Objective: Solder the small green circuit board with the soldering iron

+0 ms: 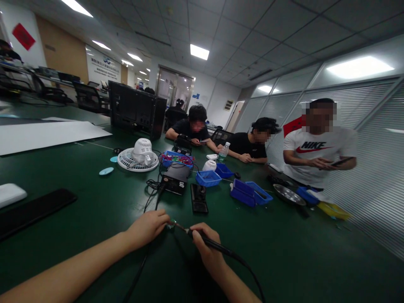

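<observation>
My right hand (pixel 208 248) is closed around the black handle of a soldering iron (pixel 216 245), whose metal tip points left. Close to that tip lies a small greenish piece (pixel 172 224), perhaps a circuit board, too small to make out fully. My left hand (pixel 151 225) is closed, its fingertips pinched at the left edge of this piece; what exactly they grip is partly hidden. A black cord trails from the iron's handle toward the lower right. Beyond my hands sits a black box with cables (pixel 173 180), and right of it a black stand (pixel 199 200).
A white fan (pixel 138 160) lies behind my left hand, near a blue tray (pixel 176 159) of coloured wires. Blue bins (pixel 242 192), a metal bowl (pixel 289 195) and a yellow tray (pixel 333 210) stand to the right. A black monitor (pixel 135 109) and several people are across the green table.
</observation>
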A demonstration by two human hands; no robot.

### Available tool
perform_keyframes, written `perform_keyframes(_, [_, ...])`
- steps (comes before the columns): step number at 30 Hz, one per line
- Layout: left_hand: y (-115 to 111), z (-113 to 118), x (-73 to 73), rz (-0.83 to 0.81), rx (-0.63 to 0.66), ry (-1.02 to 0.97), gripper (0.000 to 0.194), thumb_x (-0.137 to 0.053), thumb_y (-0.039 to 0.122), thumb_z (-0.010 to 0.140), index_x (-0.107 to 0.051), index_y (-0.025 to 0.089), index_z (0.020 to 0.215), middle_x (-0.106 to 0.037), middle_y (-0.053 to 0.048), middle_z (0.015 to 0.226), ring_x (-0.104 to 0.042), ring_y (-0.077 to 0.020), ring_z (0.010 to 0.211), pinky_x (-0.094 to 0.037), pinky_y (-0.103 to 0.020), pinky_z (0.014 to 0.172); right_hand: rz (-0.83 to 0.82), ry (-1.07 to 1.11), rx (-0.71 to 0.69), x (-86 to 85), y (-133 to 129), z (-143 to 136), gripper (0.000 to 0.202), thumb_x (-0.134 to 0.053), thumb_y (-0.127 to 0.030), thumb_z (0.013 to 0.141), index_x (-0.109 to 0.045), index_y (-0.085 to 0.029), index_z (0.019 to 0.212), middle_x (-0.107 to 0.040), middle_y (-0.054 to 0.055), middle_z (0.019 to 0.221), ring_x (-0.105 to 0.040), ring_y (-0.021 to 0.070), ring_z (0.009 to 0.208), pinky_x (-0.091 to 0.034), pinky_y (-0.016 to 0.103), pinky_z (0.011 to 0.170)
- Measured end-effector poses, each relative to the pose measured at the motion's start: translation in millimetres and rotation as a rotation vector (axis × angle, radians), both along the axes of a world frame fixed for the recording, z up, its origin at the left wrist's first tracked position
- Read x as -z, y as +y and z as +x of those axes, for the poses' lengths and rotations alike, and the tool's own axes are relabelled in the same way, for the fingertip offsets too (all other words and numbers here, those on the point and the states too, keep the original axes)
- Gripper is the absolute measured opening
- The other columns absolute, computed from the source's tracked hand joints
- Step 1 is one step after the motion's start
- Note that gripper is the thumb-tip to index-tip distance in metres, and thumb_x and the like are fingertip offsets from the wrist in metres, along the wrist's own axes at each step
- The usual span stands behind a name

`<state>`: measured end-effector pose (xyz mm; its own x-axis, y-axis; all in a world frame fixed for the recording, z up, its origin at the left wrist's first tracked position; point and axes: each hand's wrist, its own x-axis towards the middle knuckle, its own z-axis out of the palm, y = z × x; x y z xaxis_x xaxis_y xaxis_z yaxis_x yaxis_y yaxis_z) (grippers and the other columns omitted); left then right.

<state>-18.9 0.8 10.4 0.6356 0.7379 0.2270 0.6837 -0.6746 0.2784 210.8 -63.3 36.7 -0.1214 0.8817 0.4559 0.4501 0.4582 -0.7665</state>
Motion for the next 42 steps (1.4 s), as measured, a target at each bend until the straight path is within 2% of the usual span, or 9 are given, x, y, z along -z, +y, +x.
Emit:
perform_keyframes(10, [-1.0,0.5,-0.9,-0.037,-0.027,-0.033,0.019,-0.04,0.02,0.091,-0.06,0.021,0.092,-0.06,-0.002,0.089,-0.06,-0.0161,0.082,-0.044,-0.025,0.071,-0.024,-0.012,0.017,0.9,2.6,-0.5,0.018,-0.052,-0.022,0.082,-0.066,-0.017,0.072,-0.063,0.001,0.064,-0.059,0.0151,0.059,-0.045,0.023,0.058])
perform_keyframes(16, [0.1,0.2,5.6,-0.064,-0.04,-0.087,0.02,-0.044,0.023,0.091,-0.057,0.023,0.106,-0.063,-0.003,0.098,-0.061,-0.0184,0.09,-0.045,-0.027,0.078,-0.069,0.005,0.043,1.2,3.8,-0.4,0.018,-0.052,-0.024,0.08,-0.065,-0.016,0.071,-0.063,0.003,0.065,-0.059,0.0161,0.06,-0.045,0.024,0.058])
perform_keyframes(23, [0.5,0.5,1.5,-0.048,-0.013,-0.017,0.021,-0.041,0.024,0.094,-0.061,0.023,0.096,-0.061,-0.002,0.09,-0.061,-0.0175,0.084,-0.044,-0.026,0.073,-0.056,0.027,0.037,2.5,2.7,-1.3,0.017,-0.051,-0.023,0.08,-0.064,-0.016,0.071,-0.06,0.001,0.062,-0.056,0.0148,0.056,-0.042,0.023,0.055])
perform_keyframes(33, [0.3,1.2,-0.7,-0.025,-0.013,0.011,0.021,-0.04,0.022,0.093,-0.061,0.022,0.093,-0.059,-0.002,0.088,-0.06,-0.0168,0.082,-0.043,-0.025,0.07,-0.051,0.038,0.016,3.3,2.8,-1.4,0.016,-0.052,-0.021,0.081,-0.065,-0.017,0.072,-0.061,0.001,0.064,-0.057,0.0145,0.059,-0.044,0.023,0.058])
perform_keyframes(38, [0.9,0.2,0.5,-0.017,-0.015,-0.001,0.02,-0.041,0.023,0.093,-0.061,0.022,0.093,-0.059,-0.002,0.087,-0.06,-0.0165,0.081,-0.043,-0.025,0.07,-0.05,0.019,0.031,4.3,1.5,-0.3,0.016,-0.053,-0.02,0.081,-0.066,-0.017,0.072,-0.061,0.0,0.062,-0.057,0.0143,0.057,-0.044,0.023,0.057])
perform_keyframes(42, [0.4,-0.1,-0.2,-0.026,-0.016,0.018,0.021,-0.04,0.022,0.093,-0.061,0.021,0.091,-0.059,-0.002,0.088,-0.06,-0.0167,0.08,-0.043,-0.025,0.07,0.006,0.103,0.074,3.6,-0.4,2.6,0.017,-0.052,-0.022,0.082,-0.067,-0.017,0.076,-0.065,0.002,0.066,-0.061,0.0157,0.059,-0.046,0.023,0.057])
